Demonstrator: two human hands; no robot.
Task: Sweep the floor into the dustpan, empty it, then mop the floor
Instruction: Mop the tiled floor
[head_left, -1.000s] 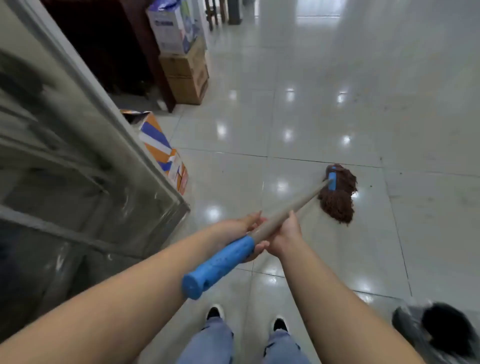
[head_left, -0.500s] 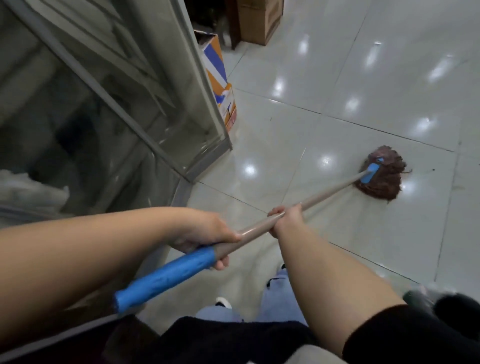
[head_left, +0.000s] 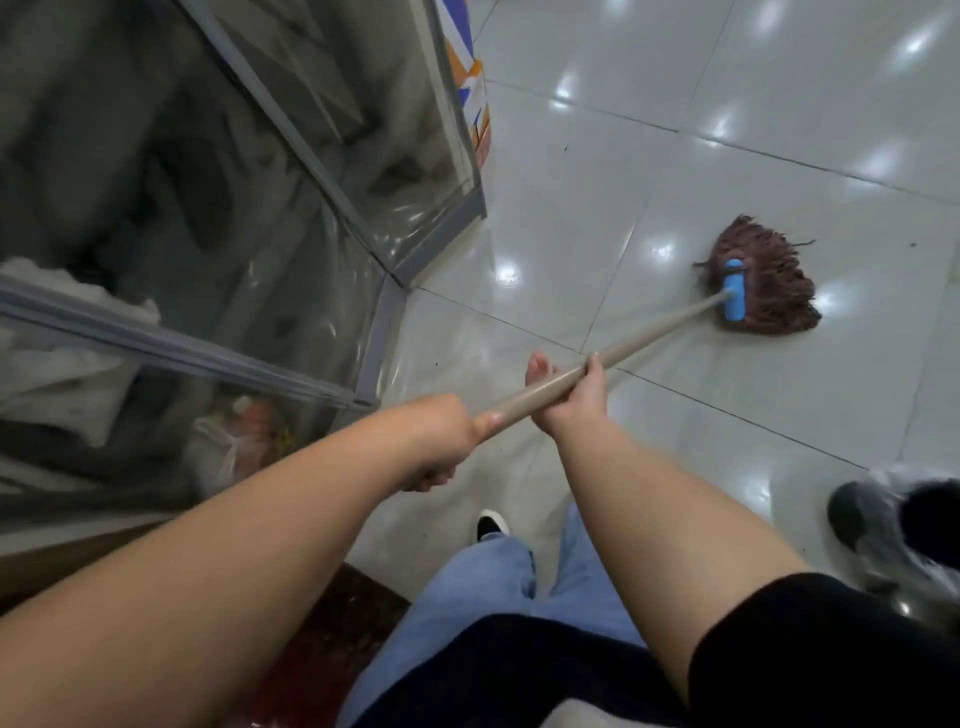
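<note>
- My two hands hold one mop handle (head_left: 649, 338): left hand (head_left: 441, 441) wraps the near end, right hand (head_left: 571, 392) curls round it farther along.
- One brown mop head (head_left: 769, 280) lies flat on the floor (head_left: 623, 182), farther right than half a second ago; the blue grip is now hidden.
- Glossy pale tiles; a glass cabinet (head_left: 234, 208) stands to my left.

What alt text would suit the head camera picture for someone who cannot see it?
A person's left hand and right hand grip a mop handle, its brown string mop head resting on a glossy tiled floor beside a glass display case.
</note>
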